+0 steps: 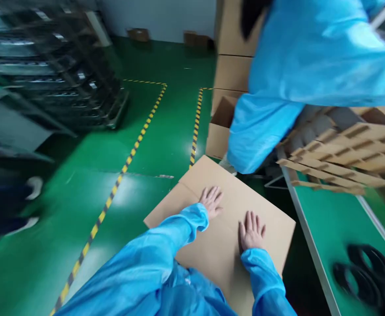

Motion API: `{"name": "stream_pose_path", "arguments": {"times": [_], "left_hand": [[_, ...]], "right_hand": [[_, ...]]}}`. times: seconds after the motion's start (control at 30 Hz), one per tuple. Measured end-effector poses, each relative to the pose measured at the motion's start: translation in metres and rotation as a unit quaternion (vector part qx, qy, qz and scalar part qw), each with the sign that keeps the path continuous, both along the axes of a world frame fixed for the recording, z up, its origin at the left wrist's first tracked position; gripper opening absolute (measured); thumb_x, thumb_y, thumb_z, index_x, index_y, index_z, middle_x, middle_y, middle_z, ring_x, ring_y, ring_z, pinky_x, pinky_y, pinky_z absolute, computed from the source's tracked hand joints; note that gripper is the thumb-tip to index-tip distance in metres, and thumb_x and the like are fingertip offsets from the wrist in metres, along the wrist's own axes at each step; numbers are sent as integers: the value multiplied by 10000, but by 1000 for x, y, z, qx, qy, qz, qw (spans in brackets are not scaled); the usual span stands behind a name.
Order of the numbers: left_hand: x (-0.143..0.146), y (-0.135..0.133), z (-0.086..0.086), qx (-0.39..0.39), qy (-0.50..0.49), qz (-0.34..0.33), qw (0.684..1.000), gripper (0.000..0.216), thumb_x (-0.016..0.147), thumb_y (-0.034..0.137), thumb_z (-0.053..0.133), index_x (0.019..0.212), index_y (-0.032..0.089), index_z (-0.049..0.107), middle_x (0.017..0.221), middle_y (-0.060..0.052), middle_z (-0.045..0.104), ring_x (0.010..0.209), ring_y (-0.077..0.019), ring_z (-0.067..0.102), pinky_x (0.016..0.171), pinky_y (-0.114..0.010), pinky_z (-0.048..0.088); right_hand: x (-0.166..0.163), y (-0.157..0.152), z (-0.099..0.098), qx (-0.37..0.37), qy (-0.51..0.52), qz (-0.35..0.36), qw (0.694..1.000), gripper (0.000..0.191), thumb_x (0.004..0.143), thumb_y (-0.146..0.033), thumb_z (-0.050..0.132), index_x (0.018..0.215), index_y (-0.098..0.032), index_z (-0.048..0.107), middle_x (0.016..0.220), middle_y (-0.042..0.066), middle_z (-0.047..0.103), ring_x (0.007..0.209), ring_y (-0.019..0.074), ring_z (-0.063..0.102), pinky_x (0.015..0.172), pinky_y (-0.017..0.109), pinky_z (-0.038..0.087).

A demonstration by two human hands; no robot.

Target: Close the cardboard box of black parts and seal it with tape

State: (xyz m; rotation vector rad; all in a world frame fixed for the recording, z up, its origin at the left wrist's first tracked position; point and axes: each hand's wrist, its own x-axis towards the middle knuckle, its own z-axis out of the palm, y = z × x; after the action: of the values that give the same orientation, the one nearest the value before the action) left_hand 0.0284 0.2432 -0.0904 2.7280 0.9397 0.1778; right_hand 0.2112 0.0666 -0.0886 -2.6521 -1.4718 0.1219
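Lying at the lower centre of the frame, directly beneath both palms, a broad tan rectangular cardboard piece (pixel 225 235) bears the bare left hand (pixel 212 202), fingers slightly spread, and the bare right hand (pixel 252 233), fingers extended; neither grasps anything.

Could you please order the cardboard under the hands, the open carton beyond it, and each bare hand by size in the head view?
1. Cardboard
2. Open carton
3. Left hand and right hand: too alike to rank
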Motion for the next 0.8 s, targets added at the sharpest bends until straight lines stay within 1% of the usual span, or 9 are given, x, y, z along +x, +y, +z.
{"name": "stream_pose_path", "arguments": {"times": [0.07, 0.1, 0.17, 0.23, 0.3, 0.43, 0.6, 0.7, 0.8], "left_hand": [[-16, 7, -3, 0, -3, -30, 1000, 699, 935, 617, 480, 1537, 288, 350, 1627, -35, 311, 1514, -192, 245, 1258, -379, 129], [-27, 11, -4, 3, -4, -33, 999, 674, 945, 613, 466, 1533, 301, 355, 1624, -11, 319, 1511, -163, 246, 1252, -336, 138], [-51, 20, -7, 11, -5, -3, 1000, 633, 994, 562, 384, 1541, 246, 345, 1623, -44, 319, 1510, -175, 251, 1248, -350, 141], [-70, 26, -9, 17, -6, 42, 999, 634, 1025, 509, 303, 1550, 155, 319, 1621, -122, 300, 1511, -237, 253, 1245, -419, 134], [-81, 31, -13, 19, -8, 62, 998, 651, 1024, 508, 301, 1551, 126, 310, 1623, -150, 283, 1512, -269, 249, 1242, -435, 128], [-80, 34, -17, 15, -10, 62, 998, 636, 1019, 489, 332, 1562, 160, 292, 1639, -134, 250, 1520, -265, 224, 1244, -436, 114], [-74, 29, -16, 15, -3, 80, 997, 610, 1021, 461, 324, 1555, 165, 312, 1635, -130, 267, 1518, -267, 228, 1245, -440, 119], [-75, 24, -15, 23, -4, 117, 993, 645, 1009, 461, 344, 1557, 124, 297, 1621, -180, 278, 1508, -311, 248, 1237, -472, 137], [-77, 22, -16, 34, -13, 134, 990, 702, 976, 475, 398, 1556, 94, 290, 1603, -223, 289, 1495, -351, 268, 1226, -502, 146]], "right_hand": [[3, -3, -4, 7, 3, 0, 1000, 805, 966, -576, 77, 1544, -106, 383, 1568, 99, 375, 1495, 307, 237, 1230, 555, 67], [5, -4, -6, 8, 9, 3, 1000, 817, 954, -591, 80, 1546, -115, 381, 1565, 98, 381, 1493, 312, 244, 1230, 555, 80], [10, -8, -10, 9, 24, 9, 1000, 827, 932, -610, 103, 1549, -134, 380, 1556, 103, 398, 1484, 323, 268, 1229, 559, 103], [14, -12, -13, 17, 34, 11, 999, 826, 915, -617, 137, 1553, -150, 374, 1545, 110, 414, 1471, 330, 297, 1230, 560, 118], [14, -14, -13, 31, 32, 10, 999, 820, 904, -622, 171, 1552, -161, 371, 1538, 113, 425, 1461, 330, 317, 1232, 554, 127], [14, -14, -14, 44, 1, 6, 999, 786, 915, -602, 180, 1529, -163, 398, 1526, 117, 442, 1452, 319, 334, 1228, 549, 140], [10, -8, -14, 18, -29, 7, 999, 830, 918, -603, 108, 1502, -109, 428, 1521, 113, 445, 1451, 303, 325, 1229, 531, 132], [8, -9, -15, 14, -42, 5, 999, 830, 926, -583, 86, 1502, -87, 421, 1533, 108, 426, 1454, 294, 312, 1227, 527, 133], [13, -14, -23, 18, -53, 16, 998, 807, 940, -571, 98, 1488, -88, 442, 1521, 116, 439, 1447, 292, 320, 1223, 531, 144]]}}
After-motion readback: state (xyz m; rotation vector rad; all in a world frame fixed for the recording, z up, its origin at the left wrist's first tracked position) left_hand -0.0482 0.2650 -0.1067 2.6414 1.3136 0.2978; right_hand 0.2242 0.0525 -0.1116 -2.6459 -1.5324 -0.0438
